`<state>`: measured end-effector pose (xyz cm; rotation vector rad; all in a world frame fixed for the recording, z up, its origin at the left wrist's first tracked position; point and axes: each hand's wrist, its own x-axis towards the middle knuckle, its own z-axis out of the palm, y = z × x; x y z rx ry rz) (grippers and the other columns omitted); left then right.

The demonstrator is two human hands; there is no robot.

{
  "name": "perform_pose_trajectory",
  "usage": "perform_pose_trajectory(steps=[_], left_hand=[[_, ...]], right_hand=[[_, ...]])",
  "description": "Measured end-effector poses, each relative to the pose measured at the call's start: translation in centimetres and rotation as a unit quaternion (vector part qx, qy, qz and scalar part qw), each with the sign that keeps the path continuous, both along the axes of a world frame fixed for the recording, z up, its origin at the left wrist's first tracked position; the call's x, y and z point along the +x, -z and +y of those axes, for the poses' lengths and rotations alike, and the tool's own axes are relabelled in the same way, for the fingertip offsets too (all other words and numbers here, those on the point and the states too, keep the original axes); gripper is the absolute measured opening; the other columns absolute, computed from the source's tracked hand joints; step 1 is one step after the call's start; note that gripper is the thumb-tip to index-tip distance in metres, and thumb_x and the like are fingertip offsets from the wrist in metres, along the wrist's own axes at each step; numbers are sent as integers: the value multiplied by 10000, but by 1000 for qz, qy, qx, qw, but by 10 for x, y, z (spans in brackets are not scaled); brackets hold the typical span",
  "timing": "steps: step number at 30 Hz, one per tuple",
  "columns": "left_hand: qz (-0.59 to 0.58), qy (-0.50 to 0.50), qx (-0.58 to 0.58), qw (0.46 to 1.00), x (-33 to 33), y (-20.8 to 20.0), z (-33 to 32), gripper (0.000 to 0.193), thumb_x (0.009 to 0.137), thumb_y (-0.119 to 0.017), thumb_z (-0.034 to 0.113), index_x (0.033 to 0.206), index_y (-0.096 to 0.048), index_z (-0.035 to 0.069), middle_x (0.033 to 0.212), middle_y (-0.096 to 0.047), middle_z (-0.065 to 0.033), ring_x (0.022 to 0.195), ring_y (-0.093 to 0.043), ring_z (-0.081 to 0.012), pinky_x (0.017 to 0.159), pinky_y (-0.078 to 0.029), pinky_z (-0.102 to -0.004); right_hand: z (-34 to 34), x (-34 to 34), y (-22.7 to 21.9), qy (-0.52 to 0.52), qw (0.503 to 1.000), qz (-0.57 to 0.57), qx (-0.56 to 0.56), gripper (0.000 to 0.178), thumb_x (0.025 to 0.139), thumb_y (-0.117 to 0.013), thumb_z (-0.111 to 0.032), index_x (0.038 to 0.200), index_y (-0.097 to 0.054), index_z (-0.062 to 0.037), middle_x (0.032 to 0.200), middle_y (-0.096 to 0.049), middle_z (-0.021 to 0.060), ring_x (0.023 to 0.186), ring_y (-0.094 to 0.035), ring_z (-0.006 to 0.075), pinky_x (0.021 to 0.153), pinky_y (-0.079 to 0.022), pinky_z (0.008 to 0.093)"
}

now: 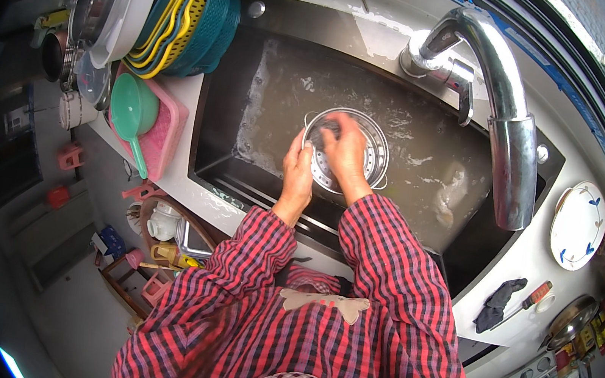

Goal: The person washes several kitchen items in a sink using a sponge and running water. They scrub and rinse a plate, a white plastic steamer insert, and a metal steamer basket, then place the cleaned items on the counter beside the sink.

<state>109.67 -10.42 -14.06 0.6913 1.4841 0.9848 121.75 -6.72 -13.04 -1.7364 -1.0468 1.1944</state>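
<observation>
A round metal steamer basket (378,144) with a perforated bottom and small loop handles is held over the cloudy, sudsy water in the sink (212,123). My left hand (297,173) grips its left rim, thumb on the inside and fingers around the outer wall. Inside the basket, my right hand (346,149) presses with bent fingers against the inner wall at the upper left. Those fingertips are slightly blurred, and something greyish shows beside them; what they hold, if anything, I cannot make out.
A chrome faucet (506,124) arches over the sink's right side. At the far left stand stacked colanders and basins (187,17), near a green ladle (133,109) in a pink basket (175,115). To the right lie a white plate (577,225), a black cloth (500,303) and a screwdriver-like tool (535,296).
</observation>
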Motion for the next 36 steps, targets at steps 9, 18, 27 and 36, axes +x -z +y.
perform_pose_trajectory(steps=[9, 18, 27, 36], left_hand=[[78, 87, 5, 993, -22, -3, 2, 390, 1030, -568, 149, 1370, -567, -43, 1238, -656, -110, 1101, -611, -139, 951, -483, -272], [115, 101, 7, 988, -28, -4, 18, 367, 1003, -523, 32, 1362, -557, -35, 1259, -652, -112, 1114, -618, -155, 965, -481, -279], [211, 209, -5, 955, 20, 94, 24, 516, 916, -497, -70, 1426, -500, 11, 1360, -601, -203, 1249, -595, -282, 1068, -436, -346], [496, 398, 343, 692, 24, -32, 54, 621, 851, -599, 26, 1438, -523, 217, 980, -512, -92, 888, -570, -289, 774, -497, -425]], right_hand=[[-18, 51, 15, -411, 848, -334, 5, 223, 777, -680, -8, 952, -727, -139, 1008, -690, 98, 1013, -664, 298, 830, -569, 437], [-38, 42, 15, -388, 913, -41, -117, 259, 777, -781, -84, 1024, -711, -115, 1071, -711, 161, 1031, -671, 372, 885, -526, 454], [-110, 178, 26, 138, 986, -72, -61, 181, 897, -706, -40, 1072, -664, -57, 888, -600, -35, 808, -546, 62, 742, -453, 218], [-145, 184, -14, 117, 991, -3, -62, 260, 891, -702, -35, 1148, -668, -19, 995, -677, 22, 929, -620, 106, 834, -495, 268]])
